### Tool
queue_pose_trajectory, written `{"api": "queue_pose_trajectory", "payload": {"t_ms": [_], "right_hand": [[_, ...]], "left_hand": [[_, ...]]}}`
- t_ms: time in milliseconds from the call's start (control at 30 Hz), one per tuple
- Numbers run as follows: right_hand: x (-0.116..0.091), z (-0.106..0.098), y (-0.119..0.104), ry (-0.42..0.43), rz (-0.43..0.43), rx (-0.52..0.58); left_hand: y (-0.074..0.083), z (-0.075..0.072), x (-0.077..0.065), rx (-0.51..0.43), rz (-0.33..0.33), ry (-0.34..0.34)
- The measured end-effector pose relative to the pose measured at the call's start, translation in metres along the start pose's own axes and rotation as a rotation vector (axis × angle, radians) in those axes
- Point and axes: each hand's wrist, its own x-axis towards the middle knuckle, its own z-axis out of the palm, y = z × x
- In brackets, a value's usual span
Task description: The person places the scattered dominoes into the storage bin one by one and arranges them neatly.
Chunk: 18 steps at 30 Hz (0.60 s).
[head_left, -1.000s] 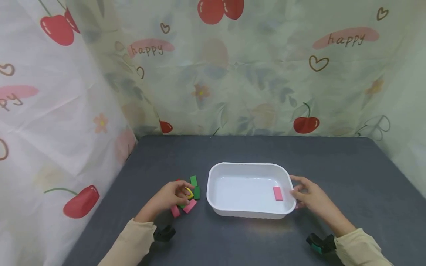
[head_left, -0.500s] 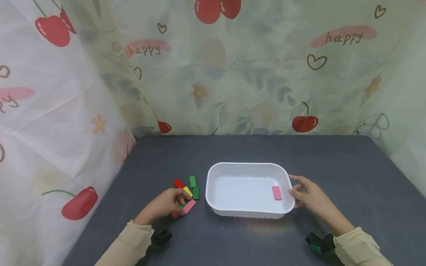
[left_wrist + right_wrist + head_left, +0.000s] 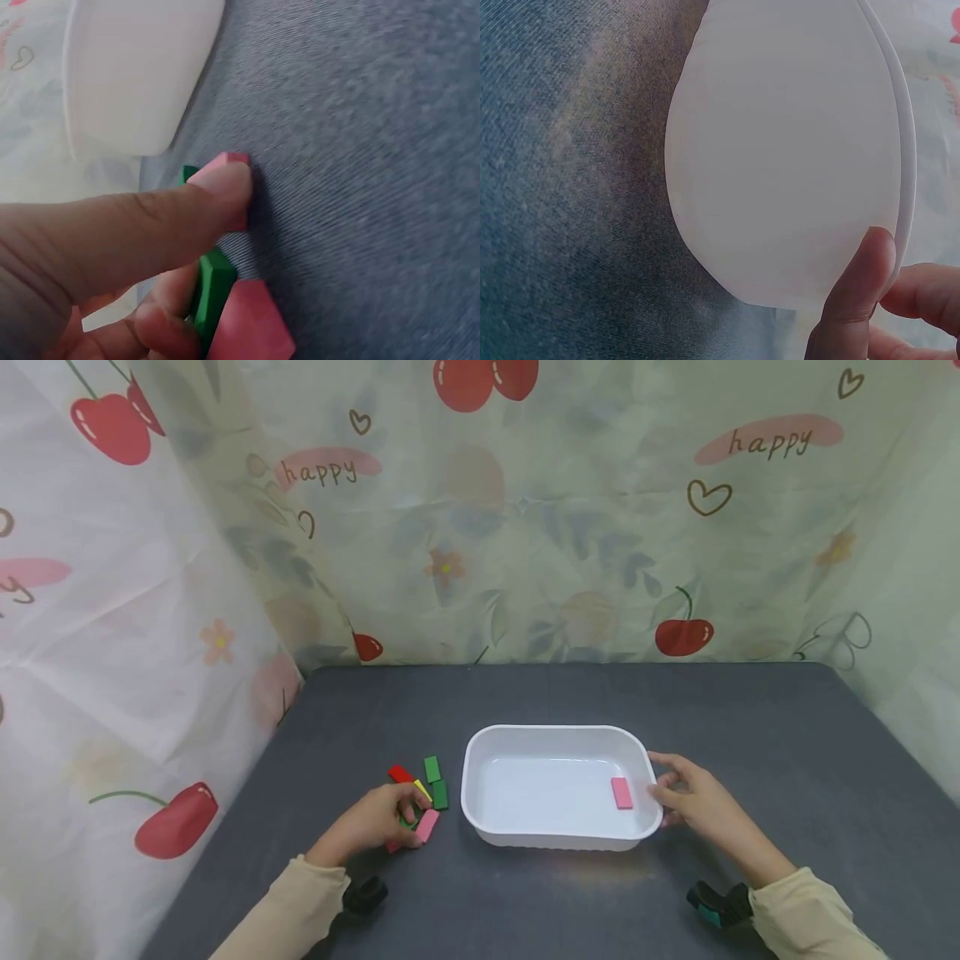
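Pink block (image 3: pixel 427 828), left of lower centre in the head view, looks pinched by the left hand's (image 3: pixel 375 820) fingers; uneven pressure could skew it into the nearby green block (image 3: pixel 216 282). Fingers of the right hand (image 3: pixel 696 797) grip the white tray (image 3: pixel 525 797).

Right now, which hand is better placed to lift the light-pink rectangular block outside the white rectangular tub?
Probably the left hand: its thumb touches that block; the right hand touches the tub from its far side.

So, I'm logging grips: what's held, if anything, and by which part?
The right hand holds the white tray by its right rim. The left hand has its thumb on one end of a pink block; any grip is hidden.
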Motion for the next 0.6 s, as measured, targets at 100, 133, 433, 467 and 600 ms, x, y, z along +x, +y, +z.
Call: {"api": "queue_pose_trajectory", "payload": {"t_ms": [100,133,433,467,600], "right_hand": [[0.0003,-0.0007,0.0001,0.002,-0.009,-0.002],[0.0003,-0.0007,0.0000,0.003,-0.008,-0.002],[0.0013,-0.0008,-0.0001,0.000,0.012,-0.013],[0.0014,-0.0009,-0.0002,0.000,0.013,-0.012],[0.0013,-0.0010,-0.0006,-0.001,0.019,-0.007]], "left_hand": [[0.0008,0.0012,-0.0003,0.009,0.006,0.011],[0.0012,0.0014,-0.0006,0.009,0.003,0.011],[0.0043,0.0014,-0.0030,0.014,-0.038,-0.011],[0.0042,0.0018,-0.0030,0.018,-0.035,-0.008],[0.0038,0.0040,-0.0026,0.026,-0.023,0.008]]}}
